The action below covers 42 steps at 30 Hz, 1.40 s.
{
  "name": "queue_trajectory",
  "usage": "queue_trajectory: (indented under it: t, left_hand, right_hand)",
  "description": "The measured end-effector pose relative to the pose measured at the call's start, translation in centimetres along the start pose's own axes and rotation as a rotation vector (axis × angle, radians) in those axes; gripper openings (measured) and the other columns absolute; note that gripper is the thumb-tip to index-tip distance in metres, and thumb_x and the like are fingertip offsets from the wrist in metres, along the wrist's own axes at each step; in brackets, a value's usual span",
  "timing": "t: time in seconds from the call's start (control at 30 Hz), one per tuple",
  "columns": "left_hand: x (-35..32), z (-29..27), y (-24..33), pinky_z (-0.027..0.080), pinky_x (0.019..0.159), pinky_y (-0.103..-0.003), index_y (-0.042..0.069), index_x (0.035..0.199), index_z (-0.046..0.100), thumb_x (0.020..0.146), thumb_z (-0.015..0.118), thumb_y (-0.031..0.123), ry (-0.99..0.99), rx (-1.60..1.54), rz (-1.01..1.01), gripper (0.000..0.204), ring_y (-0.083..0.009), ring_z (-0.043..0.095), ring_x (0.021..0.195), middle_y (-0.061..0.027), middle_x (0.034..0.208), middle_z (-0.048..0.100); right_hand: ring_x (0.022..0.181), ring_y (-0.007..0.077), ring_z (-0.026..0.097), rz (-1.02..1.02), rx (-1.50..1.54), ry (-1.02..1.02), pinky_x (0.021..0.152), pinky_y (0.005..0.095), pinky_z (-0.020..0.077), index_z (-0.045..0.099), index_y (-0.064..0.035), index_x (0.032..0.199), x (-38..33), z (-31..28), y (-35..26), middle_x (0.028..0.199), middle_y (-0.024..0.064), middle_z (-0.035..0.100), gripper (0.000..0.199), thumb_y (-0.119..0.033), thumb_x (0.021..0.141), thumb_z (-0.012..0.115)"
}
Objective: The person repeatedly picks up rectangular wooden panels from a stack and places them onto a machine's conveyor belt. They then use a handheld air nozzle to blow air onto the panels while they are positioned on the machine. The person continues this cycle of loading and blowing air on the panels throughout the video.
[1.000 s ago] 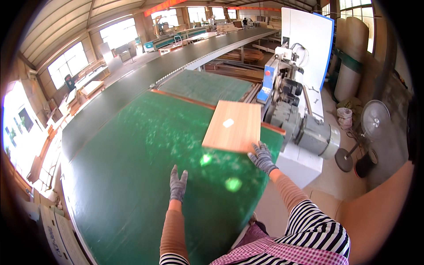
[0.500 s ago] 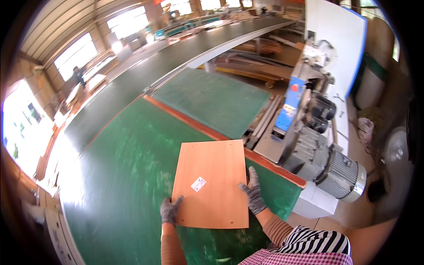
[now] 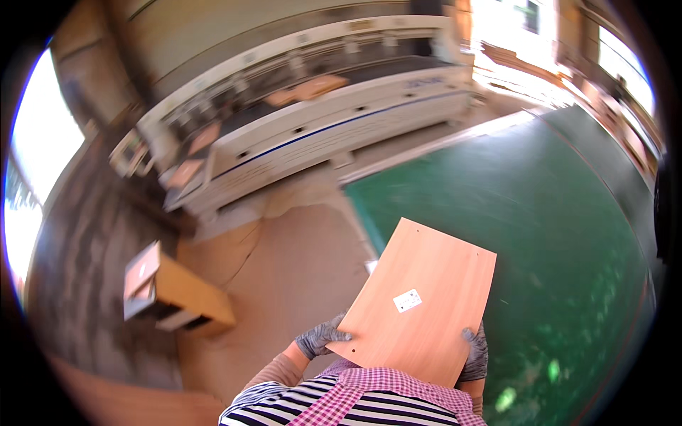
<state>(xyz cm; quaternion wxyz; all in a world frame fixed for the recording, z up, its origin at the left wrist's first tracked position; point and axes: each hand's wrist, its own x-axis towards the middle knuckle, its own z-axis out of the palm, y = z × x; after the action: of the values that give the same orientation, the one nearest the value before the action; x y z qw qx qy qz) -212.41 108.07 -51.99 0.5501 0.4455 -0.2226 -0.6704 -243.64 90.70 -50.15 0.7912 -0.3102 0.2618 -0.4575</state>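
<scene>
A flat wood-coloured panel point(image 3: 433, 273) with a white label point(image 3: 407, 301) and small holes near its corners is held close to my body. My left hand point(image 3: 321, 336), in a grey glove, grips its lower left edge, thumb on the top face. My right hand point(image 3: 474, 353), gloved alike, is closed on the right edge, thumb on top and fingers partly hidden by the panel. The panel is tilted and overlaps the near left edge of a green table point(image 3: 554, 234).
Across the floor point(image 3: 291, 263) stands a long white machine point(image 3: 334, 121) with a blue stripe and several panels on it. At the left is a yellowish-brown cabinet-like stand point(image 3: 192, 295) with boards on top. A dark conveyor belt point(image 3: 590, 135) borders the green table.
My view and body have turned left, toward the long white machine. The panel has come off the green table top with both hands on it and is now nearer my body.
</scene>
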Motion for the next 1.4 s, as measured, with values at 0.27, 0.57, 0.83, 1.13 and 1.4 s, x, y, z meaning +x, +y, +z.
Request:
queue_trajectory:
  t: [0.27, 0.57, 0.83, 1.13, 1.4]
  left_hand:
    - [-16.5, -14.4, 0.1, 0.045, 0.104, -0.042, 0.004, 0.147, 0.031, 0.06, 0.081, 0.009, 0.607, -0.528, 0.643, 0.1, -0.0298, 0.048, 0.126, -0.0138, 0.136, 0.048]
    - [-20.4, -30.8, 1.0, 0.05, 0.098, -0.045, 0.006, 0.142, 0.038, 0.067, 0.075, 0.008, 1.182, -0.688, 1.275, 0.084, -0.0322, 0.053, 0.12, -0.0141, 0.13, 0.051]
    - [-26.3, -54.5, 3.4, 0.057, 0.084, -0.043, 0.012, 0.13, 0.05, 0.072, 0.065, -0.003, 1.569, -0.76, 1.589, 0.062, -0.0277, 0.061, 0.1, -0.0095, 0.112, 0.059]
    - [-31.6, -73.9, 3.3, 0.059, 0.074, -0.041, 0.015, 0.121, 0.056, 0.088, 0.067, 0.013, 2.001, -0.845, 1.496, 0.035, -0.0235, 0.066, 0.091, -0.007, 0.108, 0.065]
    - [-33.9, -78.8, 9.3, 0.055, 0.086, -0.049, 0.022, 0.14, 0.028, 0.092, 0.061, 0.012, 2.246, -0.742, 1.227, 0.059, -0.0296, 0.058, 0.107, -0.0136, 0.13, 0.051]
  right_hand:
    - [0.108, 0.0229, 0.059, 0.512, -0.455, -0.783, 0.089, 0.0361, 0.0534, 0.039, 0.0001, 0.141, 17.2, 21.2, 23.7, 0.122, 0.0119, 0.058, 0.076, -0.023, 0.078, 0.076]
    - [0.105, 0.0245, 0.063, 1.022, -0.448, -1.147, 0.093, 0.0382, 0.0526, 0.041, 0.003, 0.138, 23.2, 44.0, 45.3, 0.121, 0.0158, 0.059, 0.058, -0.023, 0.092, 0.065]
    - [0.113, 0.0266, 0.06, 1.252, -0.53, -1.248, 0.096, 0.0383, 0.0519, 0.042, 0.0028, 0.137, 35.6, 55.7, 57.9, 0.128, 0.0184, 0.056, 0.053, -0.022, 0.095, 0.062]
    - [0.106, 0.0253, 0.064, 1.245, -0.603, -1.245, 0.091, 0.0367, 0.0539, 0.05, -0.0023, 0.132, 47.1, 69.1, 72.3, 0.122, 0.0154, 0.061, 0.047, -0.022, 0.092, 0.065]
    - [0.102, 0.024, 0.065, 1.254, -0.716, -1.105, 0.091, 0.039, 0.0533, 0.053, -0.0041, 0.129, 58.9, 81.0, 80.4, 0.117, 0.012, 0.063, 0.042, -0.024, 0.094, 0.062]
